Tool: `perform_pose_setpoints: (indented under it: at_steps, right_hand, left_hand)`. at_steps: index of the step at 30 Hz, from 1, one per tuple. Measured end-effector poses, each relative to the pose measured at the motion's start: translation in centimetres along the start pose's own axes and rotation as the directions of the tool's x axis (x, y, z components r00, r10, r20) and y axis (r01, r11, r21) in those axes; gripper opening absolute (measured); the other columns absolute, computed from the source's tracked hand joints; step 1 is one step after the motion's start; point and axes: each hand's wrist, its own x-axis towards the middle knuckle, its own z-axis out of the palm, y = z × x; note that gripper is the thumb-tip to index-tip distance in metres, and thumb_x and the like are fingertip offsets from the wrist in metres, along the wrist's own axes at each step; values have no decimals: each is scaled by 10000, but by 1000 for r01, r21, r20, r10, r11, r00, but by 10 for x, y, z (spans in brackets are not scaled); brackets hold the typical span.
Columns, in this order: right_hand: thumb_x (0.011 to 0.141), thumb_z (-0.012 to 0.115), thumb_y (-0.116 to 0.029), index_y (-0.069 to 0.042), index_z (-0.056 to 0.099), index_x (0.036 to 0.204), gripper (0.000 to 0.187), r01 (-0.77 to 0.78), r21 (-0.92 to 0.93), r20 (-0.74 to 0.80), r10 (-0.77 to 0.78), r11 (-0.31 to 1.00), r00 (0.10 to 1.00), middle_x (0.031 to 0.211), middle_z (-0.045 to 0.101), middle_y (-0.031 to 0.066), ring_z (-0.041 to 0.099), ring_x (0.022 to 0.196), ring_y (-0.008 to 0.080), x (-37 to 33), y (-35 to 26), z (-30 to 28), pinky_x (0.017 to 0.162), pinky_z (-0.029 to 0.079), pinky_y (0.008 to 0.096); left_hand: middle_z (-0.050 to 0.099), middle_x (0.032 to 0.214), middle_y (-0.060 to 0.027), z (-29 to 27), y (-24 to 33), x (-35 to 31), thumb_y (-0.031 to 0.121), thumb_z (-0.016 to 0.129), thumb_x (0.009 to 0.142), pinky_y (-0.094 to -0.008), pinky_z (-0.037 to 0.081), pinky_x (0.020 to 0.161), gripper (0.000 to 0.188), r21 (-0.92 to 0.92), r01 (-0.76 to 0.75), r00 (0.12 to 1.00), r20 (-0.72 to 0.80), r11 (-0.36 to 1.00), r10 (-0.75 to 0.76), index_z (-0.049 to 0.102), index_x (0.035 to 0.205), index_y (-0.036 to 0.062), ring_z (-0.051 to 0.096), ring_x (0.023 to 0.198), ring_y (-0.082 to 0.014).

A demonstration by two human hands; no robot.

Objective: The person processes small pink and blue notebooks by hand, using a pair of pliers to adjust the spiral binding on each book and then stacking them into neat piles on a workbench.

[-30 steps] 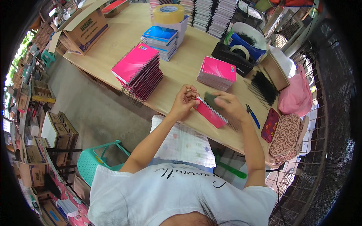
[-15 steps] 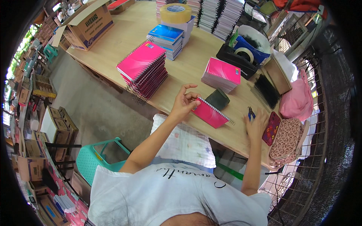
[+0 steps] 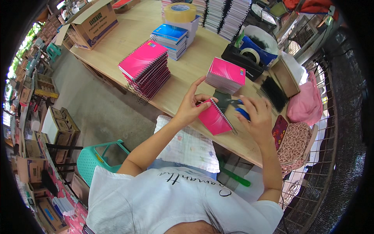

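Note:
My left hand pinches the top corner of a small pink notebook at the table's near edge, its index finger stretched away. A wire spiral runs along the notebook's right side, and a bit of coil sticks out past the lower end. Blue-handled pliers are gripped in my right hand, just right of the notebook; their jaws are blurred and point toward the spiral. Behind the notebook lies a dark block, partly hidden.
Pink spiral notebooks are stacked at the left, unbound pink ones beyond my hands. Black wire coils, a tape dispenser, a phone in a floral case and a patterned pouch line the right side.
My right hand has picked the pliers up off the table and brought them left toward the spiral. The notebook has tilted a little, still in my left hand.

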Motion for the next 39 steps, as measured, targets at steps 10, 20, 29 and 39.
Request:
perform_pose_setpoints:
  at_steps: [10, 20, 29, 39]
  right_hand:
    - [693, 734, -228, -123, 672, 1073, 398, 450, -371, 20, -478, 812, 878, 1033, 608, 15, 580, 997, 192, 43, -14, -7, 1060, 347, 505]
    - [793, 696, -97, -12, 638, 1129, 351, -214, 300, 18, 219, 930, 976, 1046, 616, 143, 601, 995, 296, 16, -19, -11, 886, 463, 335]
    - [786, 720, -194, -44, 597, 1176, 436, -642, -67, 127, 644, 764, 754, 1162, 558, 183, 508, 1128, 369, -103, 54, 52, 942, 416, 457]
    - [725, 790, -270, -144, 539, 1327, 665, -461, 145, 121, 447, 876, 886, 1419, 361, 259, 428, 1247, 411, -34, -32, 101, 1052, 358, 477]
  left_hand:
    - [702, 958, -121, 4, 11, -4, -81, 633, 845, -254, 522, 797, 838, 76, 72, 996, -66, 995, -67, 163, 1512, 111, 651, 879, -121]
    - [686, 986, -69, -5, 46, -14, -48, 634, 850, -219, 517, 732, 487, 508, -172, 910, -246, 844, 334, 515, 1312, 51, 629, 865, -93]
    - [637, 901, -68, -143, 148, -11, 50, 641, 846, -298, 503, 797, 232, 811, 19, 510, -510, 584, 692, 702, 1068, 79, 637, 857, -165]
    - [636, 920, -106, -158, 151, -17, 153, 714, 778, -393, 466, 878, 257, 882, 377, 667, -470, 282, 578, 730, 1035, 158, 592, 983, -281]
